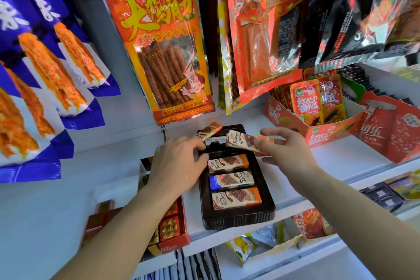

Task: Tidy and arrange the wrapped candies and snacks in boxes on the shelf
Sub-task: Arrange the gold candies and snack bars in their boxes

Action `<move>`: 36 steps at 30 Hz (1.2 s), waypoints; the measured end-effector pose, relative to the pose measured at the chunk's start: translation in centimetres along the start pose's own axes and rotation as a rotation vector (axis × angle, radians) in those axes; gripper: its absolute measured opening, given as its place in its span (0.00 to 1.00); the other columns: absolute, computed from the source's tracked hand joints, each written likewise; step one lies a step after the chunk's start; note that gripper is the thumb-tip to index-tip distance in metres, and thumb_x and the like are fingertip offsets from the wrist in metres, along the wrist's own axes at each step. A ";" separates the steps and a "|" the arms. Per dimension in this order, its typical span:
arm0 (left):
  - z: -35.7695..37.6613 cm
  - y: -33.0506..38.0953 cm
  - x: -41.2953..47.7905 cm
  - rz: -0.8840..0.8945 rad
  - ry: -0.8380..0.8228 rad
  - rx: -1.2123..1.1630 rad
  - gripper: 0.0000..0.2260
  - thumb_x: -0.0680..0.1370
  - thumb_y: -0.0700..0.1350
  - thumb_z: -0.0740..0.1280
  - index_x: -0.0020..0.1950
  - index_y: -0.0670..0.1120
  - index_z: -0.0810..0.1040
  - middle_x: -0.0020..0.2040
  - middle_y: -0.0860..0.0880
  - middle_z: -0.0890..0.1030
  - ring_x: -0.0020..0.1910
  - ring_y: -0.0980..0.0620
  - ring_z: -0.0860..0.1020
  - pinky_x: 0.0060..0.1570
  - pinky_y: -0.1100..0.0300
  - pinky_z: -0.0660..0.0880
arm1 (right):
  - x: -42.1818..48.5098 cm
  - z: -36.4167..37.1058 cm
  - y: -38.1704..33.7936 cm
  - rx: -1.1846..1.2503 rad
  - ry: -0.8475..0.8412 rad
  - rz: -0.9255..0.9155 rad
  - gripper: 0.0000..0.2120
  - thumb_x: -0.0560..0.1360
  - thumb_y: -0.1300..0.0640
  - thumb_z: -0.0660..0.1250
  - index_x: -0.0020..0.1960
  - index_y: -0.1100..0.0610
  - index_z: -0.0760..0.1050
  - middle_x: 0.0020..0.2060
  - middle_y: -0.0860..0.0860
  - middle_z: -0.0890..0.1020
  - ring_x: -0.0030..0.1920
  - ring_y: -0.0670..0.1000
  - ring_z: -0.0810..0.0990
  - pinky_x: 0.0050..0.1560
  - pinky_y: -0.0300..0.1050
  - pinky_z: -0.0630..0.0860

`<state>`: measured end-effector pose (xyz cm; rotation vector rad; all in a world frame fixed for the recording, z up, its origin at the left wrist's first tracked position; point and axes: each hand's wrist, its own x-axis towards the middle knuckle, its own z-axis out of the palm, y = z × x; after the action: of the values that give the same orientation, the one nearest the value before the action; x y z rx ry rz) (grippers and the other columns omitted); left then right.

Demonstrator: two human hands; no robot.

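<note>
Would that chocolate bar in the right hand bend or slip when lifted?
Probably stiff: the chocolate bar juts straight from the right hand, pinched at one end only. Likely light, since fingertips alone carry it, as the left hand does the second bar. The wrapper looks glossy, so it might slip a little.

Orange hanging bag (159, 41) reads "调味面制品"; red box (391, 134) reads "可乐".
</note>
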<state>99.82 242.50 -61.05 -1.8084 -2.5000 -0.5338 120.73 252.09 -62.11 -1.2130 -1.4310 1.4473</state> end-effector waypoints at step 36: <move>0.7 -1.1 -1.1 0.043 -0.079 -0.037 0.17 0.80 0.60 0.61 0.66 0.58 0.76 0.61 0.56 0.80 0.61 0.52 0.74 0.61 0.51 0.66 | 3.8 4.1 -1.4 -0.988 -0.045 -0.425 0.03 0.74 0.52 0.72 0.47 0.49 0.83 0.44 0.46 0.86 0.46 0.49 0.82 0.44 0.41 0.75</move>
<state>99.28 241.41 -62.27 -1.9287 -2.5101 -0.5204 115.61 254.68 -61.46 -1.2818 -2.3739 0.4374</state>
